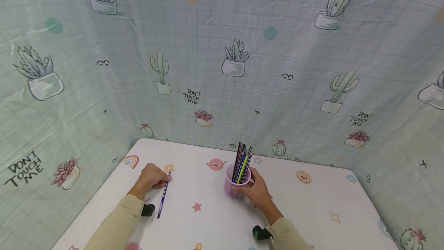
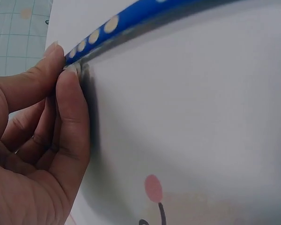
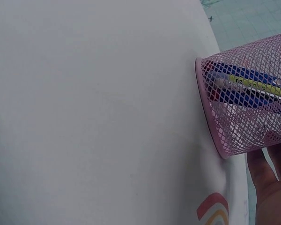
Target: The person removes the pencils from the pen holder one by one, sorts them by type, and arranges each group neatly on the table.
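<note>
A blue pencil with pale dots (image 1: 163, 199) is pinched near its far end between the thumb and finger of my left hand (image 1: 151, 176). The left wrist view shows the pencil (image 2: 111, 24) close over the white table, its shadow right beside it. On the right, my right hand (image 1: 258, 190) grips a pink mesh pencil cup (image 1: 230, 188) from its right side. Several pencils (image 1: 243, 165), dark, blue dotted and yellow-green, stand in the cup. In the right wrist view the cup's mesh (image 3: 243, 126) shows their lower ends, and only part of the hand appears.
The white table (image 1: 194, 230) has printed stars, faces and a rainbow. Behind it and at both sides hangs a cactus-print sheet (image 1: 215, 22). A black device sits at the left wrist (image 1: 148, 210) and another at the right wrist (image 1: 261, 233).
</note>
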`<state>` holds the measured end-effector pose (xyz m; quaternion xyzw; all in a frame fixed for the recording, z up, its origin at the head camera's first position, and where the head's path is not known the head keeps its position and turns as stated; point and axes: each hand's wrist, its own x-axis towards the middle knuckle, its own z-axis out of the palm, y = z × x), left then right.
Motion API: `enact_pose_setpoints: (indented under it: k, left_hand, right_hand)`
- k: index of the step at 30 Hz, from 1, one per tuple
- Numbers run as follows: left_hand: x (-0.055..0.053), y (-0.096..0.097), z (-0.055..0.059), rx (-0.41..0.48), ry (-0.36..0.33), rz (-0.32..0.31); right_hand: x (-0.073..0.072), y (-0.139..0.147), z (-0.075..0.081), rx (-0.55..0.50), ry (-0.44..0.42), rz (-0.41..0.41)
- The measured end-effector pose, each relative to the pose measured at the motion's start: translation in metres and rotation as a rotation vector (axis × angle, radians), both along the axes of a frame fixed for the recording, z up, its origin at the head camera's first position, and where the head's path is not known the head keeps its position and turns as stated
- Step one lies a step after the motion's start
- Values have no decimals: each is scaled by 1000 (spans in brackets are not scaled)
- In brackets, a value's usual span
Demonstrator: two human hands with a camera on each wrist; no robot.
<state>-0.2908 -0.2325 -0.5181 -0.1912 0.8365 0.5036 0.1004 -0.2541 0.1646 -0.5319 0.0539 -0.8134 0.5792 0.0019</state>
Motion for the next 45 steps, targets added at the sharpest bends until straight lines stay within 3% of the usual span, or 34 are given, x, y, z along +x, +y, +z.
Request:
enact_pose_setpoints:
  k: [8, 16, 32, 45]
  left_hand:
    - [-2, 0, 3, -6, 37, 1]
    - [1, 14, 10, 70, 106, -23]
    - [4, 74, 23, 165, 208, -124]
    - [9, 129, 26, 336, 260, -263]
  right_hand:
    - [0, 0, 1, -6, 2, 8]
    - [-1, 0, -2, 4, 1, 0]
    - [-1, 1, -2, -28, 6, 18]
    - [0, 1, -1, -18, -10, 8]
